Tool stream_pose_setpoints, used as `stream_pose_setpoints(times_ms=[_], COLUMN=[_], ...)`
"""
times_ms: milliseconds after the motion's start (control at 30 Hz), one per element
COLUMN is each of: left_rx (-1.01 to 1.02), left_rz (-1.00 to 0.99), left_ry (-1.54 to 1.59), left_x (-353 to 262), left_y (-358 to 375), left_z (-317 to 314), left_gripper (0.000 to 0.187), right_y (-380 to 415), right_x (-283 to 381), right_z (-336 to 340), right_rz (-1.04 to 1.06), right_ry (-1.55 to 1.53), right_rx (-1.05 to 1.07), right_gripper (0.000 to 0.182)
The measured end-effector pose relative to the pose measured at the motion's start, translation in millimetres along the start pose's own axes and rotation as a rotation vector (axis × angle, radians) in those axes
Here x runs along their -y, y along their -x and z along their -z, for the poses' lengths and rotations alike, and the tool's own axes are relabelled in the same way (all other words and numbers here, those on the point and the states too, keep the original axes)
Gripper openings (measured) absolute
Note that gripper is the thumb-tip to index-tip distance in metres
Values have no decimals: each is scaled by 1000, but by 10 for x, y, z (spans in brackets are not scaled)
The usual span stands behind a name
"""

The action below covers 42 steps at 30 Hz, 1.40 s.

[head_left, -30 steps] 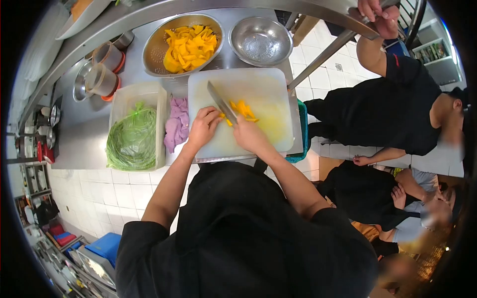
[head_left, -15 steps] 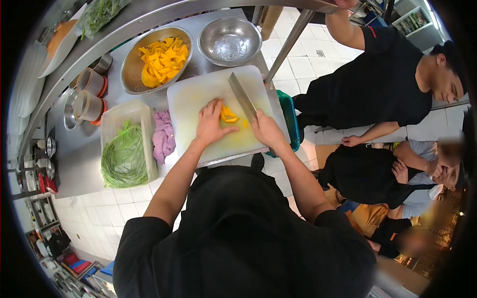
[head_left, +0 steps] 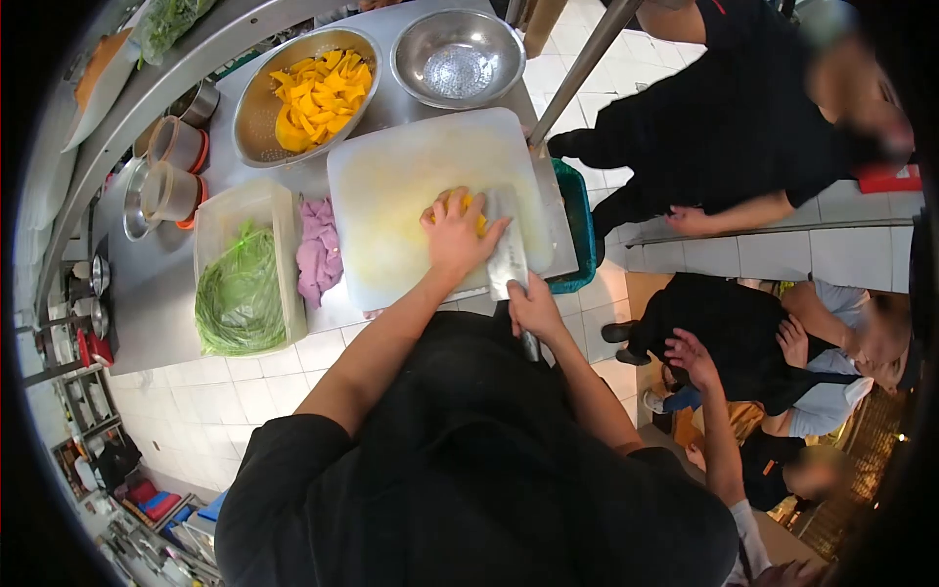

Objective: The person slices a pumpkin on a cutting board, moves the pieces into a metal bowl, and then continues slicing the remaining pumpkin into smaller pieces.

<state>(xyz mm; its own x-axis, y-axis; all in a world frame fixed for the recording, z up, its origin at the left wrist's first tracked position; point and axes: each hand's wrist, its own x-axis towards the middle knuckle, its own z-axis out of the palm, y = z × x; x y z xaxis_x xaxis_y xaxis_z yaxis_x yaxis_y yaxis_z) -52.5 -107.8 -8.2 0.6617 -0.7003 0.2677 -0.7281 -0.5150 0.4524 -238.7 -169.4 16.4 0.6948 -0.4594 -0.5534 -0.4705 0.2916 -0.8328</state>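
My left hand [head_left: 458, 235] cups over yellow-orange pumpkin pieces [head_left: 477, 217] on the white cutting board [head_left: 391, 230], fingers curled round them and mostly hiding them. Its thumb reaches across to the cleaver [head_left: 507, 256], whose broad blade lies low and flat at the board's right side, against the pieces. Close to my body, beyond the board's near edge, my right hand [head_left: 534, 311] is closed round the cleaver's handle. Behind the board stands a perforated metal colander [head_left: 256, 127] full of cut pumpkin [head_left: 323, 98].
A metal bowl [head_left: 458, 59] sits behind the board. Left of it are a purple cloth [head_left: 318, 254] and a plastic tub [head_left: 295, 293] with bagged greens [head_left: 245, 293]. A teal-rimmed bin [head_left: 585, 235] and a metal post [head_left: 587, 68] stand right. Co-workers [head_left: 694, 127] are nearby; one hand [head_left: 693, 360] is raised.
My left hand has moved right and covered the pumpkin pieces. My right hand has drawn toward my body, and the blade has turned flatter beside them. A co-worker's hand has appeared at lower right.
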Motion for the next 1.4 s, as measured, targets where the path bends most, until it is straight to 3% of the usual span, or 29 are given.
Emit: stream_pose_setpoints(times_ms=[133,267,367,500,600,667,700,767,833,867,933,967,1033,1167,1267,1333,1367,1400], left_rx=[-142,-207,-399,-599,-670,-465,-474,-36,-301,-301,-213,-213,261,297,194,-129,-123,-353], left_rz=[176,216,134,49,90,292,281,477,546,535,661,658,737,738,701,445,438,228], left_ry=[125,257,283,207,285,332,335,-67,-199,-196,-180,-176,-98,-74,-181,-424,-433,-273], left_x=[70,249,364,609,1181,1803,1949,2177,2384,2548,2972,3265,3730,3477,3141,2864,2867,2924], left_y=[-33,-95,-301,-1083,-1753,-2068,-2064,-2034,-2054,-2086,-2116,-2142,-2268,-2330,-2238,-2032,-1963,-1866], left_z=[-163,-49,229,1070,1433,1335,1393,1528,1619,1636,1594,1494,1314,1560,1765,1915,1994,2071], left_gripper=[38,33,29,26,27,31,31,34,35,35,40,40,47,53,51,44,44,39], right_y=[-263,-322,-367,-502,-542,-455,-476,-513,-402,-382,-347,-313,-261,-186,-194,-199,-192,-164], right_x=[64,376,704,1409,1784,1954,1883,1512,1245,1097,804,700,569,430,445,490,513,552], right_z=[-403,-568,-774,-1025,-1106,-1103,-1070,-938,-814,-753,-628,-557,-462,-439,-381,-388,-392,-379], right_rz=[65,86,201,308,343,327,340,614,578,580,451,451,338,289,290,224,220,197], right_ry=[87,102,85,123,162,151,152,392,509,506,860,861,975,970,946,936,925,917], right_rx=[67,184,206,232,246,227,223,43,-61,-72,-136,-141,-78,-116,-140,-141,-139,-126], right_gripper=[24,35,30,24,23,22,22,22,23,23,24,24,24,26,28,29,29,29])
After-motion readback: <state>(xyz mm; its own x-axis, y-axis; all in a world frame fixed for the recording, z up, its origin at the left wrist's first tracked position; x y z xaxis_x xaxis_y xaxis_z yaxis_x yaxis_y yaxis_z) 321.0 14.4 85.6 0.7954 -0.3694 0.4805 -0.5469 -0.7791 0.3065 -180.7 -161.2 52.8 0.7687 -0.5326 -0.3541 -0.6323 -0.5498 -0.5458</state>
